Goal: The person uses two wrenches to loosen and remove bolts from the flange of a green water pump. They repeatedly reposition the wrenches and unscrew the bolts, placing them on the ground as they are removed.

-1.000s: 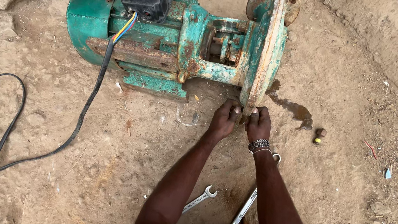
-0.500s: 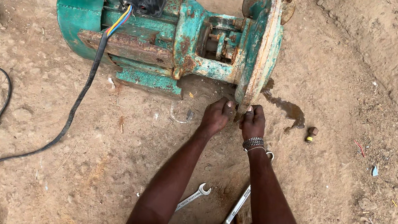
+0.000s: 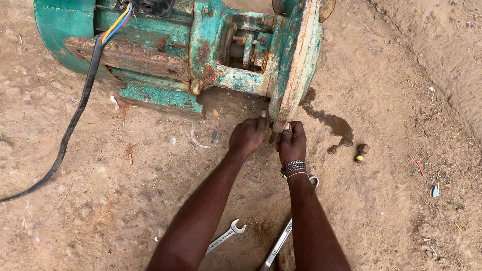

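Pump [image 3: 191, 43], teal and rusted, lies on sandy ground at 12 o'clock; left hand [image 3: 248, 136] and right hand [image 3: 293, 143] both pinch the lower flange rim [image 3: 289, 98]. Two wrenches [image 3: 273, 253] lie at 6 o'clock between the forearms, one small fitting [image 3: 361, 151] at 3 o'clock, one black cable [image 3: 61, 150] at 9 o'clock.

Pump [image 3: 173, 41] lies on ground [image 3: 451, 118], flange [image 3: 297, 56] at its right end. Both hands, left hand [image 3: 248, 136] and right hand [image 3: 293, 143], side by side at flange's lower edge. Two wrenches [image 3: 273, 253] on ground between forearms. Cable [image 3: 61, 150] trails left. Bolt [image 3: 361, 152] right of hands.
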